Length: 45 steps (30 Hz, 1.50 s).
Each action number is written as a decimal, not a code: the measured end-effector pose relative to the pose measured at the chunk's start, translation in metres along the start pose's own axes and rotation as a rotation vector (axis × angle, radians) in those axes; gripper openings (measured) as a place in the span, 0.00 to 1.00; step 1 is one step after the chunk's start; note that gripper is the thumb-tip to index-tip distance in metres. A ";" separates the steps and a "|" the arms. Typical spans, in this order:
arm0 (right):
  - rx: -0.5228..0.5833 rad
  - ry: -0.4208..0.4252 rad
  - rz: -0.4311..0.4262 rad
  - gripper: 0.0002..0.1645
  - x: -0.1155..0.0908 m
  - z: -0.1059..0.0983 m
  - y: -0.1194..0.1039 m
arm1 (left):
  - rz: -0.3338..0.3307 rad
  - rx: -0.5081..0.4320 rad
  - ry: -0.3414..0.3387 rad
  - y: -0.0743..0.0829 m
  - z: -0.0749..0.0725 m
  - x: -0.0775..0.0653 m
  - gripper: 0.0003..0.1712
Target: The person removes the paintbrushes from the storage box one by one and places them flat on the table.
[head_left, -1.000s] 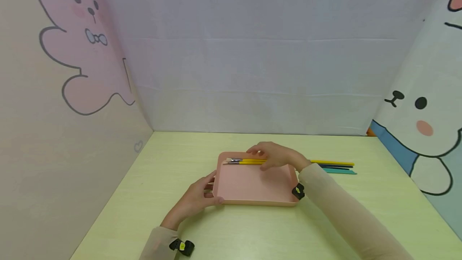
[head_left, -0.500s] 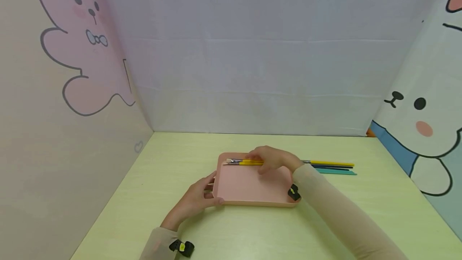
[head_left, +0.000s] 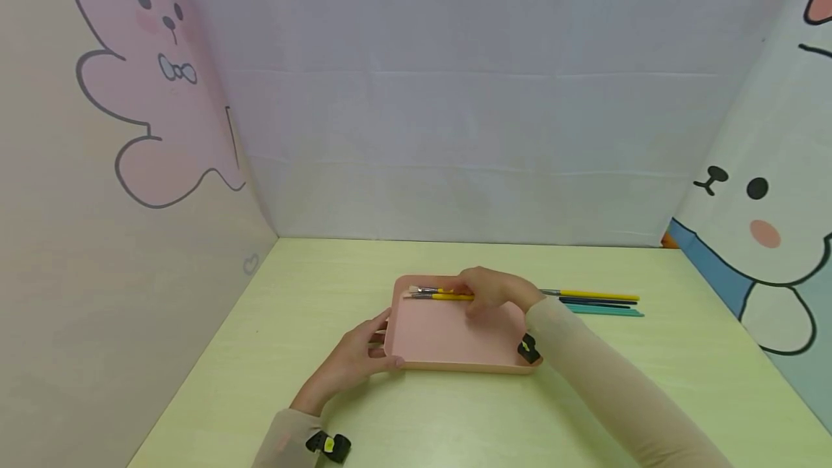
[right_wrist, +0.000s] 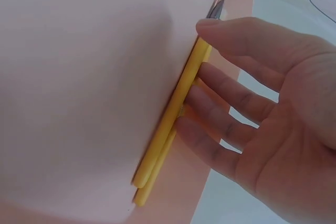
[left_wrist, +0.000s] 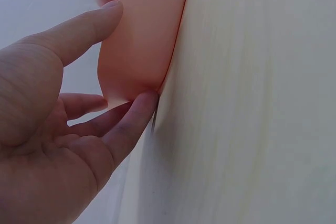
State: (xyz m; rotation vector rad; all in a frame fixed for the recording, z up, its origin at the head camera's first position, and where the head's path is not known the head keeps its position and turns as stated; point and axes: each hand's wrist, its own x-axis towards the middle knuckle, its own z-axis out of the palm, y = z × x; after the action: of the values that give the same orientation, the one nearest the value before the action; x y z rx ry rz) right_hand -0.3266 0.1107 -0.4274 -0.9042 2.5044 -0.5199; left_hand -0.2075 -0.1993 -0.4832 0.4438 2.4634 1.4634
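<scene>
A shallow pink tray (head_left: 455, 338) lies on the table. My left hand (head_left: 354, 356) holds its near left corner, the thumb on the front wall and the fingers at the side; in the left wrist view the fingertips (left_wrist: 147, 98) touch the corner near the table. Two yellow-handled paintbrushes (right_wrist: 173, 108) lie side by side along the tray's far wall, bristles to the left. My right hand (head_left: 490, 289) reaches over the tray and pinches them between thumb and fingers. In the head view the hand hides their handle ends.
Right of the tray on the table (head_left: 260, 360) lie another yellow paintbrush (head_left: 598, 295), dark slender sticks (head_left: 604, 302) and teal ones (head_left: 604, 310), partly behind the right wrist. Printed fabric walls (head_left: 481, 128) stand at the back and both sides.
My right hand has come down and slightly left onto the yellow paintbrushes, its fingers closing on them. The left hand and the tray stay in place.
</scene>
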 end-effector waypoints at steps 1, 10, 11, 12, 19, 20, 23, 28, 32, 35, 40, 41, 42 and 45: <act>0.001 -0.003 0.006 0.38 0.000 0.001 0.000 | 0.002 0.005 0.001 0.000 0.000 0.000 0.58; -0.032 -0.001 0.007 0.36 0.005 0.005 0.001 | -0.001 0.029 -0.006 -0.001 0.000 0.000 0.59; -0.037 0.002 0.003 0.35 0.005 0.006 0.001 | 0.000 0.028 -0.006 -0.001 0.000 0.000 0.59; -0.036 0.004 0.004 0.34 0.006 0.006 0.001 | -0.002 0.029 -0.004 -0.001 0.000 0.000 0.59; -0.007 0.015 0.003 0.34 0.007 0.008 -0.004 | -0.003 0.033 -0.006 -0.002 0.000 0.001 0.59; -0.001 0.015 0.005 0.35 0.007 0.009 -0.005 | -0.005 0.032 -0.005 -0.002 0.000 0.001 0.59; -0.006 0.017 -0.007 0.36 0.008 0.010 -0.005 | -0.009 0.032 -0.005 -0.002 0.000 0.001 0.59; -0.012 0.013 -0.040 0.35 0.010 0.010 0.001 | -0.014 0.036 -0.003 0.000 0.001 0.000 0.58; -0.010 0.011 -0.055 0.34 0.010 0.011 0.003 | -0.014 0.038 -0.005 0.001 0.001 0.000 0.59; -0.015 0.007 -0.058 0.34 0.010 0.010 0.003 | -0.011 0.028 -0.001 0.002 0.001 -0.001 0.59; -0.023 0.005 -0.056 0.31 0.008 0.011 0.004 | -0.018 0.029 0.002 0.002 0.001 -0.001 0.59; -0.025 0.009 -0.064 0.31 0.007 0.010 0.004 | -0.019 0.029 0.002 0.002 0.001 -0.001 0.59; -0.029 0.014 -0.077 0.31 0.007 0.010 0.004 | -0.016 0.028 0.000 0.002 0.001 -0.001 0.59; -0.042 0.036 -0.108 0.32 0.003 0.007 0.005 | -0.021 0.030 -0.002 0.001 0.000 0.000 0.59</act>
State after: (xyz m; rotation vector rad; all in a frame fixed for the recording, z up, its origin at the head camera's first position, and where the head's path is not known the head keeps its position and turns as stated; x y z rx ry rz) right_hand -0.3279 0.1105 -0.4366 -1.0593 2.5171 -0.5242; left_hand -0.2071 -0.1984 -0.4822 0.4233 2.4838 1.4185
